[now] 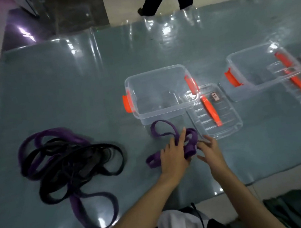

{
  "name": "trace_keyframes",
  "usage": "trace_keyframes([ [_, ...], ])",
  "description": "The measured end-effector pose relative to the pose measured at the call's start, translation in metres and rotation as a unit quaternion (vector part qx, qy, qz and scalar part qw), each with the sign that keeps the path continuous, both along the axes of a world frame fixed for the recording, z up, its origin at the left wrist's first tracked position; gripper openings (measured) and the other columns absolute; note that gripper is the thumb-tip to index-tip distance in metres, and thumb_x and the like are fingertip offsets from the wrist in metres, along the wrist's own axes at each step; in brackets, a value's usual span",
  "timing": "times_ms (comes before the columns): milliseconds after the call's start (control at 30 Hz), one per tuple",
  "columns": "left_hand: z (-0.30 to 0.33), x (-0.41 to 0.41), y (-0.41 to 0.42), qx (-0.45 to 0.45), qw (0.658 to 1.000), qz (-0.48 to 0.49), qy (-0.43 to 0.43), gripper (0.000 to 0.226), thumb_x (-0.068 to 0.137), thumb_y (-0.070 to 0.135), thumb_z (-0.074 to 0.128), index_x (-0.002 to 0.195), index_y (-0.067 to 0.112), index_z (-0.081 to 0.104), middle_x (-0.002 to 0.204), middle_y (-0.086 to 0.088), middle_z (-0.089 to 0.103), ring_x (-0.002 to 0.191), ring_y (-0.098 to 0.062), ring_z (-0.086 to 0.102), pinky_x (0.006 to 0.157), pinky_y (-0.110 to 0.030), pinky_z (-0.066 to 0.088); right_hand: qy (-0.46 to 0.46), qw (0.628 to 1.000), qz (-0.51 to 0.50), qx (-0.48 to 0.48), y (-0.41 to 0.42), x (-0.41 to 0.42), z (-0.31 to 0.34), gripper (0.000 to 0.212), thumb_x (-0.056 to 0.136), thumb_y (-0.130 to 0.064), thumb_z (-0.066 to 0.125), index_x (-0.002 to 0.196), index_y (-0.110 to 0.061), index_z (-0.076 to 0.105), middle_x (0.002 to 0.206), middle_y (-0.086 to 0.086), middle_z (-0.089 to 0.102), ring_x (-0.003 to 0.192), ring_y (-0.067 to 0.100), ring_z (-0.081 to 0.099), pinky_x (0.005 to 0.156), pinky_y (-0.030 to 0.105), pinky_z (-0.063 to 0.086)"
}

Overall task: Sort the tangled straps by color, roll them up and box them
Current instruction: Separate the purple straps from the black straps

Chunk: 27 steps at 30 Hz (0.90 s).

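Hands [172, 154] [211, 150] on purple strap [189, 143] | grip blurred | tangle [70, 162] apart

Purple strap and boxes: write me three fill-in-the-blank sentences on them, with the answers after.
1. Both hands work a strap whose color is ____.
2. The tangled pile at the left mixes purple straps with ____ ones.
3. The latches on the two clear boxes are colored ____.

Missing words: purple; black; orange.
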State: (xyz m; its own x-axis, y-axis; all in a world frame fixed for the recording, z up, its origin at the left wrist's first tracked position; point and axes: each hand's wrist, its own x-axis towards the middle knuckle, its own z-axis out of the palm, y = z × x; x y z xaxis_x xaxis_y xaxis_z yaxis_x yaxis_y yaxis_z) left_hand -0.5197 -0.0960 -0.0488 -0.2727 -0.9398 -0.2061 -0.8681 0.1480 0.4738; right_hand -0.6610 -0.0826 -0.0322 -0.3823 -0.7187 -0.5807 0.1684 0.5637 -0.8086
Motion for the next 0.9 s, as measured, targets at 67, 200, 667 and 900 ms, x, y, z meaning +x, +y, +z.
trace_keyframes([
  [67,-0.017,-0.007,-0.002,0.027,0.997,-0.033,-0.063,0.096,0.098,0.037,0.065,0.169,0.034,-0.001,0.151,-0.015,0.047,0.128,-0.036,0.054,0.105,-0.049,0.044,0.102,0.994,0.035,-0.007,0.0,-0.012,-0.008,0.059,0.102,-0.009,0.065,0.155,-0.015,0.04,0.148,0.011,0.052,0.13,0.028,0.055,0.105,0.041,0.047],
  [200,-0.032,-0.01,-0.012,0.054,0.99,-0.058,-0.12,0.098,0.092,0.042,0.07,0.168,0.027,0.009,0.157,-0.017,0.039,0.14,-0.036,0.041,0.112,-0.053,0.033,0.216,0.958,0.18,-0.056,-0.001,-0.026,-0.02,0.051,0.102,-0.012,0.067,0.15,-0.012,0.051,0.146,0.003,0.052,0.133,0.022,0.052,0.113,0.041,0.044],
  [667,-0.014,0.082,0.007,0.054,0.983,-0.109,-0.141,0.103,0.09,0.072,0.061,0.167,0.041,0.0,0.177,-0.005,-0.004,0.163,-0.029,-0.008,0.126,-0.066,-0.005,0.422,0.85,0.312,-0.042,-0.007,-0.004,-0.02,0.049,0.093,-0.007,0.071,0.14,-0.007,0.059,0.144,0.018,0.054,0.133,0.04,0.05,0.112,0.053,0.043],
  [900,-0.011,0.186,0.03,0.003,0.98,-0.078,-0.183,0.08,0.1,0.062,0.053,0.167,0.036,0.016,0.177,-0.007,0.006,0.164,-0.029,0.0,0.127,-0.063,0.0,0.526,0.774,0.345,-0.069,0.012,0.076,-0.013,0.046,0.089,-0.012,0.074,0.135,-0.011,0.067,0.146,0.016,0.058,0.138,0.041,0.052,0.112,0.058,0.041],
])
